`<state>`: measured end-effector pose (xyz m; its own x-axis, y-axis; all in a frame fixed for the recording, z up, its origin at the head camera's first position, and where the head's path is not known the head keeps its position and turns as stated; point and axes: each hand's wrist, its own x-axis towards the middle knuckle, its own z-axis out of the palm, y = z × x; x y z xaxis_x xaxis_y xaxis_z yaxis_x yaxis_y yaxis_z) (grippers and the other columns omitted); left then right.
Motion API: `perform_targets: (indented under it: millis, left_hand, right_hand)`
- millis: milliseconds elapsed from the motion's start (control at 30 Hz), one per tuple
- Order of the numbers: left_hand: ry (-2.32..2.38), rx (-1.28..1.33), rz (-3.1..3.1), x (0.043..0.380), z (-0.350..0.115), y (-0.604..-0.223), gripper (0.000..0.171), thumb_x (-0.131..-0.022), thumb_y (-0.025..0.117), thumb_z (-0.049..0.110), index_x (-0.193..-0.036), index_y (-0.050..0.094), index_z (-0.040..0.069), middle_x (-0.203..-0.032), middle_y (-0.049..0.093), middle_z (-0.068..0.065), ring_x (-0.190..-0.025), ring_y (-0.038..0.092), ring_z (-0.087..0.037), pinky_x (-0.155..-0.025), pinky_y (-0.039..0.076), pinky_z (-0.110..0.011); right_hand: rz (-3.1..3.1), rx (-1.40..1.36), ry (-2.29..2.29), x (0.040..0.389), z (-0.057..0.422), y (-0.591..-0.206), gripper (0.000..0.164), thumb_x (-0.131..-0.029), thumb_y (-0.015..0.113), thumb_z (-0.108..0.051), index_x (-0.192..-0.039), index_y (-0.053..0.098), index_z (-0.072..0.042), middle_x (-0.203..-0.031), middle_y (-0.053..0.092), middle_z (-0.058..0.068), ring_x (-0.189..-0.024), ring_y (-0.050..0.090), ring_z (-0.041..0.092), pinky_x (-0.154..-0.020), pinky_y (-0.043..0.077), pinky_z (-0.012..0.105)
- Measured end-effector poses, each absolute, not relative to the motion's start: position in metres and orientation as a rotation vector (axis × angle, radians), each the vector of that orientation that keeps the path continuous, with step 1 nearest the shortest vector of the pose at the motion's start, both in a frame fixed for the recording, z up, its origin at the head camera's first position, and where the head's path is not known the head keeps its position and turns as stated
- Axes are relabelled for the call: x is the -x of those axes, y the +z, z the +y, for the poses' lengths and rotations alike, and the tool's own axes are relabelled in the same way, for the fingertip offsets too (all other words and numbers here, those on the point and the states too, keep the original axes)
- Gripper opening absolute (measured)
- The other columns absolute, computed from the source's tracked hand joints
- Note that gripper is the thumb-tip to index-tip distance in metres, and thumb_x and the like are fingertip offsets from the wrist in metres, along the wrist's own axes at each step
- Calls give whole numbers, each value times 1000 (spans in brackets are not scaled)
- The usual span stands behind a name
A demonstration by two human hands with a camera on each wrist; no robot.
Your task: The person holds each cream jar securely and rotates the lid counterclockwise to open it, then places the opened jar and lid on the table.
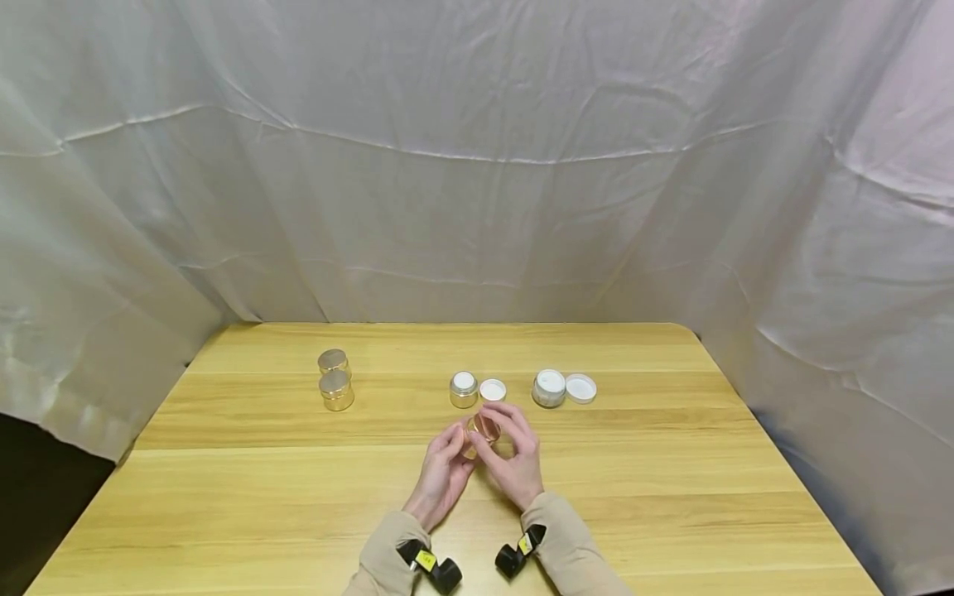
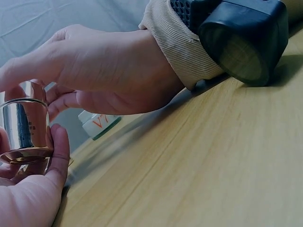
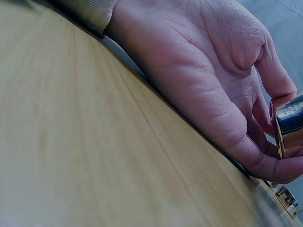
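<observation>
A shiny rose-gold cosmetic jar (image 1: 469,451) is held between both hands above the table. My left hand (image 1: 441,478) grips it from the left and below, with fingers curled round its lower part in the left wrist view. My right hand (image 1: 519,462) pinches the upper part (image 1: 488,428) between thumb and fingers. A bright rim crosses the jar (image 2: 29,125) near its top in the left wrist view. Whether the upper part is a separate lid cannot be told, as fingers cover much of it.
Beyond the hands stand a small gold jar (image 1: 464,393) with a white top and a round white-faced lid (image 1: 493,390). To their right are a white jar (image 1: 549,390) and its lid (image 1: 580,388). Two gold jars (image 1: 337,392) stand at the left. A grey curtain (image 1: 477,207) surrounds the table (image 1: 671,497).
</observation>
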<state>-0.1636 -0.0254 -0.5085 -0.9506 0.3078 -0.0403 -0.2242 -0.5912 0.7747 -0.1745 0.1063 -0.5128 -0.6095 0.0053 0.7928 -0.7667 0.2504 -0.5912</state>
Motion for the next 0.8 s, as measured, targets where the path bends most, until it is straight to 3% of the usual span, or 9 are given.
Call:
perform_targets:
  millis: [200,433,800]
  left_hand:
    - [2558,-142,1230,164,-25,-508,41,-110,36,19,-139,42,-9,-123,56,2,-110,57,-7,-100,51,-23]
    - [2554,-219,1226,162,-27,-510,41,-109,36,19,-140,42,-8,-126,56,2,-120,57,-11,-105,51,-24]
    - [2560,-139,1222,163,-26,-507,44,-109,38,18,-142,37,-11,-128,54,-1,-115,58,-10,-105,51,-25]
  right_hand:
    - [-1810,-698,1426,173,106,-508,39,-66,78,21,-104,66,16,-107,62,35,-101,61,40,-105,48,15]
    - [-1784,-768,1467,174,108,-515,36,-75,72,17,-110,68,11,-112,62,33,-109,63,31,-108,48,20]
    - [-1805,-714,1447,177,109,-518,40,-71,80,14,-109,68,11,-112,63,32,-107,63,34,-106,48,17]
